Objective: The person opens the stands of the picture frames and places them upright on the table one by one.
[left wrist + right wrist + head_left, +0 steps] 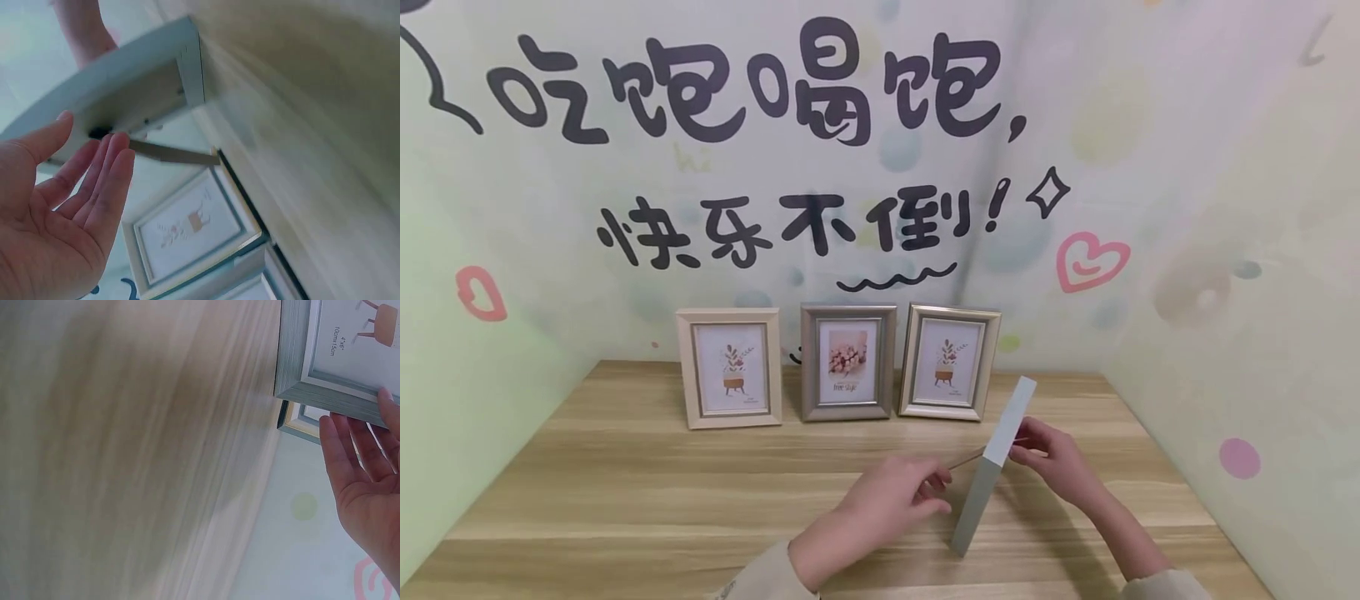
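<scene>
A blue-grey picture frame (988, 475) stands edge-on between the two hands, its back toward the left one. My right hand (1052, 458) holds it by the side edge; in the right wrist view the thumb lies on the front border and the fingers reach behind. From the back panel (153, 97) juts a thin support leg (178, 154). At that leg is my left hand (887, 500), its fingers (112, 194) extended and the thumb apart from them. The left fingertips overlap the leg in the left wrist view.
Along the back of the wood-grain table (647, 500) stand three more picture frames: a cream one (685, 371), a grey-brown one (811, 367) and a champagne-gold one (992, 350). A printed backdrop (880, 167) rises behind them.
</scene>
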`<action>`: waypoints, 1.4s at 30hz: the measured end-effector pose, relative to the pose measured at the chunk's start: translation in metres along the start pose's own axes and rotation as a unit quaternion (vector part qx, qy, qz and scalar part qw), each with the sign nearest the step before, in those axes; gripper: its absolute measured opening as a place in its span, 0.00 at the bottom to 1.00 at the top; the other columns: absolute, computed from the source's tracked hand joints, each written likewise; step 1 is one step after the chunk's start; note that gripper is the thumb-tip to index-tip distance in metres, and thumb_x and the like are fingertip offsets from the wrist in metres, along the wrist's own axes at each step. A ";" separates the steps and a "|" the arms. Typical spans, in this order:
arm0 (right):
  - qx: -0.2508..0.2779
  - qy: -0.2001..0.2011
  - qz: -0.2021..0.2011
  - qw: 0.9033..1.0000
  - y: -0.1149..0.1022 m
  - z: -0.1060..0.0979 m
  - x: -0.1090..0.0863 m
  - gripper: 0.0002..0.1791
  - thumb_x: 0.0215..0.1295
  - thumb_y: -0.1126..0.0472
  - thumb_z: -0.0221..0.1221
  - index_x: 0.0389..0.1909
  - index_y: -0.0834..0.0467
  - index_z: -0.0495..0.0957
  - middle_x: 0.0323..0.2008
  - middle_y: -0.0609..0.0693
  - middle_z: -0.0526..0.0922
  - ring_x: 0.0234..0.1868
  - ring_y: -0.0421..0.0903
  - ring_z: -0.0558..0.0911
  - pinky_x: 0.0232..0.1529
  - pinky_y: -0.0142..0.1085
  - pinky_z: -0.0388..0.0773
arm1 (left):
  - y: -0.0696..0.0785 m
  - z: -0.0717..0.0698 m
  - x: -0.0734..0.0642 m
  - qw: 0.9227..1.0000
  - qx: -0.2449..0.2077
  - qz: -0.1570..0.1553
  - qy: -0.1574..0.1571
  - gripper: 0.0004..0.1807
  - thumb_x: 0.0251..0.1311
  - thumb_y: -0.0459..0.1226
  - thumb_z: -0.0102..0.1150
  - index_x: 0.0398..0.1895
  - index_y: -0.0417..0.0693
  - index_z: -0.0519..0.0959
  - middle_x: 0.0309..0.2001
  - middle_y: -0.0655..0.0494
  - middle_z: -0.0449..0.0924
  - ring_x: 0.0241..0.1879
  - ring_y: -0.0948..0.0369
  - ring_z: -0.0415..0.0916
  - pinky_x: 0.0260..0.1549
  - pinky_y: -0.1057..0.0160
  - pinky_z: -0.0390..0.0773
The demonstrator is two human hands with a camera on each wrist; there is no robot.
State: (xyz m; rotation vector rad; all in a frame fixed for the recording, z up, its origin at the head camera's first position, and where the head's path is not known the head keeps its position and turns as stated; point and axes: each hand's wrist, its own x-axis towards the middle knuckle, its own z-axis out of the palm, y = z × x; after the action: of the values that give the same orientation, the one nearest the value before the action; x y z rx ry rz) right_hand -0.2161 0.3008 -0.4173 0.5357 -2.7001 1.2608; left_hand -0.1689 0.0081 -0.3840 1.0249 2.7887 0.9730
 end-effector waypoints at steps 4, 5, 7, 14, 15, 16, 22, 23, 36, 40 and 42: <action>0.003 -0.001 -0.006 1.000 0.000 -0.001 0.000 0.12 0.65 0.63 0.64 0.47 0.61 0.78 0.43 0.56 0.86 0.44 0.36 0.84 0.42 0.27 0.84 | 0.002 0.009 0.001 0.998 -0.050 -0.015 -0.020 0.14 0.57 0.40 0.70 0.46 0.48 0.83 0.38 0.62 0.89 0.35 0.77 0.81 0.41 0.78 0.80; 0.003 -0.001 -0.008 1.000 0.000 0.000 0.000 0.12 0.65 0.64 0.64 0.47 0.61 0.78 0.43 0.56 0.86 0.44 0.34 0.84 0.42 0.27 0.84 | 0.002 0.012 0.002 0.998 -0.057 -0.018 -0.021 0.14 0.57 0.39 0.70 0.46 0.48 0.84 0.37 0.62 0.89 0.34 0.77 0.81 0.40 0.78 0.79; 0.005 0.000 -0.011 1.000 0.000 0.000 0.000 0.12 0.65 0.65 0.64 0.47 0.62 0.78 0.43 0.56 0.86 0.44 0.31 0.83 0.42 0.27 0.83 | 0.002 0.017 0.003 0.998 -0.062 -0.020 -0.021 0.13 0.57 0.39 0.71 0.45 0.48 0.84 0.36 0.63 0.89 0.33 0.78 0.80 0.38 0.79 0.78; 0.014 0.001 -0.009 1.000 0.001 0.000 0.000 0.16 0.66 0.65 0.63 0.52 0.66 0.77 0.43 0.59 0.86 0.43 0.27 0.80 0.42 0.27 0.83 | 0.001 0.026 0.008 1.000 -0.020 0.003 -0.023 0.08 0.60 0.45 0.68 0.38 0.53 0.85 0.28 0.69 0.86 0.27 0.82 0.74 0.30 0.82 0.73; 0.012 0.003 -0.006 1.000 0.001 0.000 0.000 0.17 0.66 0.65 0.62 0.53 0.66 0.76 0.44 0.60 0.86 0.43 0.27 0.80 0.42 0.26 0.83 | 0.001 0.027 0.009 1.000 -0.015 0.006 -0.023 0.08 0.61 0.45 0.67 0.37 0.53 0.85 0.28 0.70 0.85 0.27 0.82 0.73 0.29 0.82 0.72; 0.008 0.006 -0.005 1.000 0.001 0.000 0.000 0.17 0.66 0.65 0.62 0.54 0.66 0.76 0.44 0.60 0.86 0.44 0.27 0.80 0.42 0.26 0.83 | 0.002 0.027 0.009 1.000 -0.011 0.007 -0.023 0.08 0.61 0.45 0.67 0.37 0.54 0.85 0.28 0.70 0.85 0.27 0.81 0.73 0.29 0.81 0.72; -0.011 0.026 -0.004 1.000 0.005 0.003 -0.003 0.13 0.67 0.64 0.62 0.50 0.64 0.77 0.41 0.58 0.87 0.42 0.27 0.81 0.42 0.31 0.85 | 0.007 0.027 0.010 1.000 0.000 -0.002 -0.024 0.07 0.60 0.46 0.68 0.36 0.55 0.85 0.27 0.70 0.85 0.26 0.81 0.73 0.28 0.82 0.71; -0.014 0.031 -0.009 0.999 0.005 0.004 -0.004 0.12 0.67 0.64 0.62 0.49 0.63 0.77 0.41 0.57 0.87 0.42 0.27 0.81 0.41 0.32 0.86 | 0.007 0.027 0.010 1.000 0.001 -0.004 -0.023 0.07 0.60 0.46 0.68 0.36 0.56 0.85 0.27 0.70 0.85 0.26 0.81 0.72 0.28 0.81 0.71; -0.060 0.168 -0.054 0.983 0.000 -0.012 -0.006 0.11 0.61 0.73 0.64 0.44 0.66 0.78 0.35 0.60 0.86 0.37 0.23 0.78 0.35 0.17 0.80 | 0.006 0.031 0.018 0.998 -0.061 0.002 0.006 0.13 0.61 0.38 0.67 0.49 0.50 0.81 0.43 0.61 0.88 0.39 0.73 0.82 0.39 0.77 0.80; -0.072 0.210 -0.027 0.975 0.004 -0.027 -0.007 0.11 0.61 0.71 0.65 0.44 0.65 0.79 0.35 0.59 0.86 0.36 0.20 0.77 0.33 0.14 0.78 | 0.004 0.030 0.016 0.999 -0.040 0.012 -0.008 0.18 0.61 0.39 0.67 0.54 0.52 0.80 0.50 0.62 0.86 0.44 0.70 0.83 0.42 0.75 0.81; -0.077 0.227 -0.010 0.971 0.007 -0.035 -0.006 0.11 0.62 0.69 0.65 0.44 0.65 0.79 0.35 0.54 0.86 0.35 0.18 0.76 0.33 0.13 0.78 | 0.003 0.030 0.015 0.999 -0.022 0.020 -0.016 0.17 0.61 0.40 0.66 0.54 0.53 0.80 0.51 0.63 0.85 0.45 0.70 0.83 0.43 0.75 0.81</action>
State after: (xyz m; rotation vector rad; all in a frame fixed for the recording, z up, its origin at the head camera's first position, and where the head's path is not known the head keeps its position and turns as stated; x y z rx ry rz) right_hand -0.2145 0.3333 -0.4010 0.2194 -2.3709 1.0067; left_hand -0.1727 0.0351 -0.4040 1.0855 2.7195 1.0084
